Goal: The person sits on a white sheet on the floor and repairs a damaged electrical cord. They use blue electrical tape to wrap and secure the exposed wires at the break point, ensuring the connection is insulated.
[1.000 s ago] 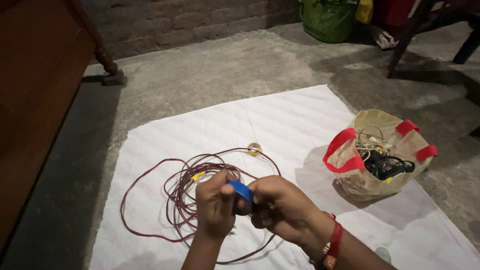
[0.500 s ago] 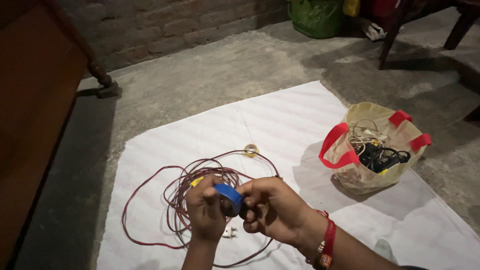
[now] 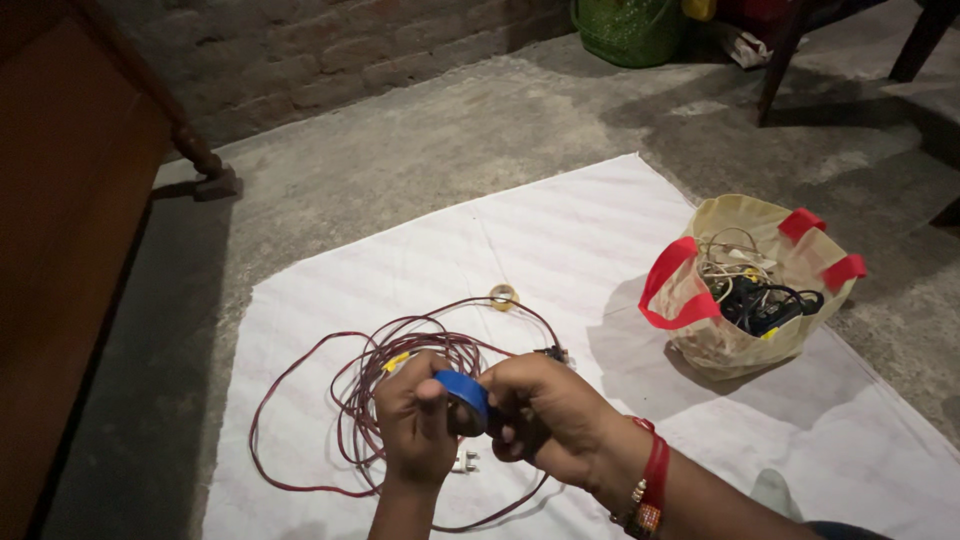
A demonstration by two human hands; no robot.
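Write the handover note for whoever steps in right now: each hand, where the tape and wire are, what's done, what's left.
Left hand: grip closed on the blue tape roll, held above the sheet.
Right hand: fingers pinched at the same roll, beside the left.
Red wire coil: loose on the white sheet, just beyond the hands; a small plug lies beneath them.
Tan bag with red handles: to the right, holding cables.
Done: roll is in hand.
Left: no tape visible on the wire; coil is untied.
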